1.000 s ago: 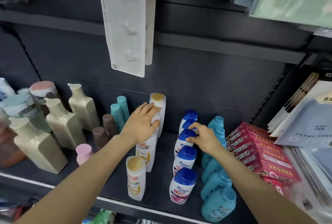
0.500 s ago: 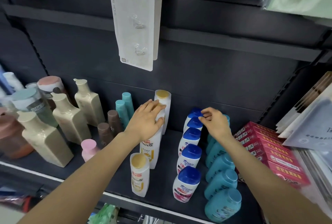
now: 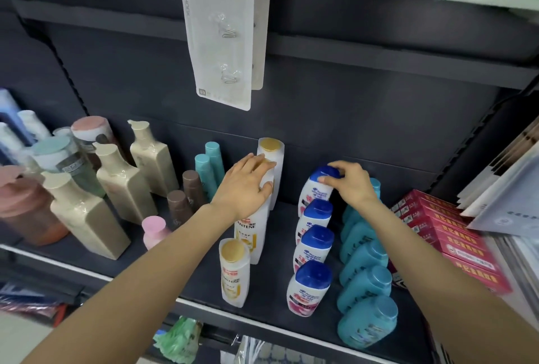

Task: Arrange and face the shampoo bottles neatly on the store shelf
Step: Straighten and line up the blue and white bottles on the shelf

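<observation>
Right hand (image 3: pixel 351 185) shifted since 0.5 s ago from teal row onto rearmost blue-capped bottle (image 3: pixel 316 188), fingertips now pinching cap. Bottle directly under fingers, long axis tilted back. Left hand (image 3: pixel 248 185) unchanged, curled over middle gold-capped bottle (image 3: pixel 252 229). Right hand nearer for straightening.

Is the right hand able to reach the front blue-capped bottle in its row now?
Probably yes. The right hand grips the rearmost bottle's cap, but the front blue-capped bottle stands at the shelf edge with nothing before it, beside the forearm.
</observation>
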